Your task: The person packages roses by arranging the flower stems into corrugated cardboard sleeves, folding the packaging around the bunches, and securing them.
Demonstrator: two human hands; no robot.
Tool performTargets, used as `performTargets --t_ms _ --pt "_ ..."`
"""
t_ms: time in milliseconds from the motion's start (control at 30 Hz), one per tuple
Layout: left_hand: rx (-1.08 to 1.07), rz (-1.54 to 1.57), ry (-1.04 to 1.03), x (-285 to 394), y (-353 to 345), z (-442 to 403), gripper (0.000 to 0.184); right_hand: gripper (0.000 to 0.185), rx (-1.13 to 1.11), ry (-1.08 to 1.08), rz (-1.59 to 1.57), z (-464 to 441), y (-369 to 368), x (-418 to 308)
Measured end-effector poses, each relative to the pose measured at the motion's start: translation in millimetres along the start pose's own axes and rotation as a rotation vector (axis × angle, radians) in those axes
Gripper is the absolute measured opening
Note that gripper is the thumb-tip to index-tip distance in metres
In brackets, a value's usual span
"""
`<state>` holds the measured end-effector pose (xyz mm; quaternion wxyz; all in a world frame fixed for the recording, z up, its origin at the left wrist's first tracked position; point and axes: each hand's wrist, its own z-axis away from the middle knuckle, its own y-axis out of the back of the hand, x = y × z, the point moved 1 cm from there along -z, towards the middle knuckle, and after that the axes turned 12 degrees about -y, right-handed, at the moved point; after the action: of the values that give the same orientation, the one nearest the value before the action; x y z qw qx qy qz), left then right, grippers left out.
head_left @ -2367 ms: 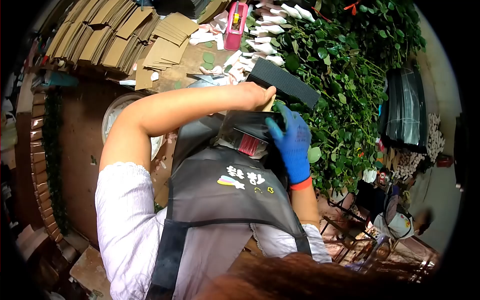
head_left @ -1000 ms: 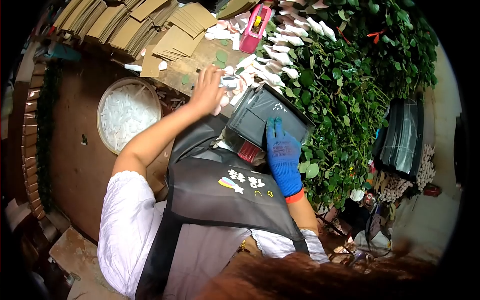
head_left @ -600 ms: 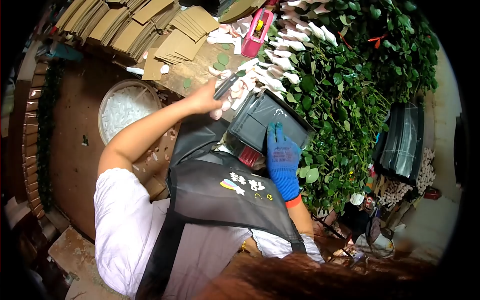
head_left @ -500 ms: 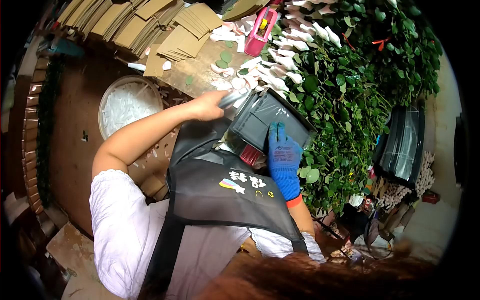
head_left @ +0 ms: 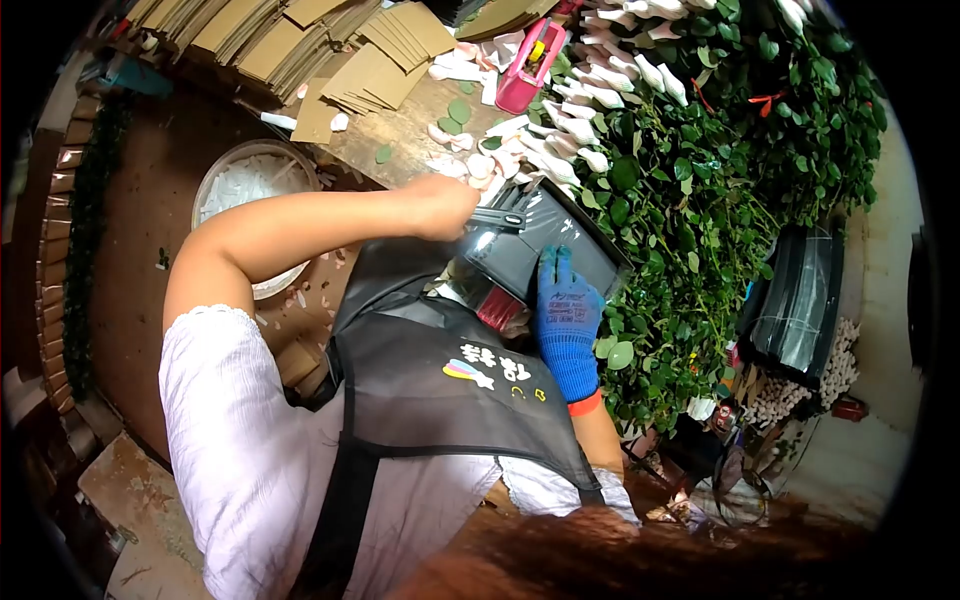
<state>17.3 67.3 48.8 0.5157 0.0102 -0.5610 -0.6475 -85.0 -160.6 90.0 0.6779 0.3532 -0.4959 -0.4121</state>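
My left hand (head_left: 440, 207), bare, is closed round a slim silver-and-dark metal tool (head_left: 500, 218) that looks like a stapler; much of it is hidden. The tool lies over the left side of a shiny dark, film-covered panel (head_left: 560, 225) with a black rim. My right hand (head_left: 568, 295), in a blue glove, rests on the panel's near part with its fingers stretched out flat. Just below the panel, a red bundle (head_left: 498, 307) shows beside my black apron (head_left: 450, 375).
Pink foam-wrapped rose heads (head_left: 575, 125) and dense leafy stems (head_left: 700, 200) cover the right side. Cardboard pieces (head_left: 375, 75) and a pink tape dispenser (head_left: 530, 65) lie at the back. A tub (head_left: 250, 180) of white pieces stands left. Another dark film stack (head_left: 795, 300) is far right.
My left hand has moved slightly right and down with the metal tool, bringing it over the panel. My left forearm now covers more of the tub. My gloved hand has barely moved.
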Motion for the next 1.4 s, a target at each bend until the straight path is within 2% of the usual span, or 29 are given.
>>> performTargets --t_ms 67,167,200,267,333,400,433,467,533,567,667,767,867,900,1000,1033,1133,1167,1267,1300,1400 --pt "-0.026 -0.026 0.017 -2 -2 -1 0.046 0.066 0.003 0.007 -0.004 1 -1 1" --pt "-0.009 0.570 -0.151 -28 -18 4 0.055 0.067 0.008 0.013 -0.033 1 -1 4" --pt "-0.086 0.855 -0.026 -28 -15 10 0.060 0.067 0.009 0.016 -0.050 2 0 4" --pt "-0.037 1.308 0.042 -26 -10 31 0.062 0.066 0.031 0.015 -0.038 1 -7 3" --pt "0.023 0.974 0.067 -40 -31 31 0.060 0.066 0.047 0.011 -0.034 1 -9 3" --pt "0.018 0.162 0.134 -31 -29 51 0.065 0.064 0.053 0.011 -0.032 2 -9 4" --pt "0.175 -0.252 0.020 -31 -40 60 0.065 0.063 0.024 -0.007 -0.044 2 -4 3" --pt "0.317 -0.462 -0.149 -35 -44 65 0.043 0.063 0.037 -0.003 -0.042 2 -5 3" --pt "0.516 -0.681 -0.232 -30 -51 62 0.022 0.064 0.060 -0.003 -0.041 2 -8 3" --pt "0.614 -0.646 -0.280 -26 -55 63 0.014 0.065 0.063 0.003 -0.052 2 -8 3" --pt "0.662 -0.672 -0.467 -13 -46 61 0.012 0.064 0.065 0.009 -0.037 2 -1 0" --pt "0.588 -0.655 -0.538 -7 -35 58 0.011 0.065 0.144 0.001 -0.022 -1 -13 2" --pt "0.430 -0.687 -0.512 -15 -36 44 0.013 0.061 0.128 -0.028 -0.030 0 -9 -1" --pt "0.457 -0.695 -0.577 -18 -31 40 0.014 0.061 0.136 -0.021 -0.019 -1 -9 -1" --pt "0.304 -0.557 -0.506 -26 -21 29 0.014 0.060 0.124 -0.012 0.003 1 -8 -1" --pt "0.170 -0.486 -0.461 -31 -19 26 0.013 0.060 0.100 -0.012 0.003 2 -4 -2" --pt "0.452 -0.596 -0.782 -53 -16 16 0.013 0.060 0.085 -0.008 -0.036 1 -4 0" --pt "0.576 -0.649 -0.946 -59 -11 8 0.013 0.060 0.087 -0.008 -0.057 1 -5 1" --pt "0.733 -0.763 -0.781 -82 -4 -18 0.014 0.061 0.048 -0.024 -0.086 1 -2 0" --pt "0.664 -0.730 -0.602 -86 -5 -27 0.016 0.060 0.062 -0.024 -0.083 0 -4 0" --pt "0.736 -0.698 -0.443 -81 -3 -56 0.015 0.060 0.081 -0.027 -0.075 0 -11 0"
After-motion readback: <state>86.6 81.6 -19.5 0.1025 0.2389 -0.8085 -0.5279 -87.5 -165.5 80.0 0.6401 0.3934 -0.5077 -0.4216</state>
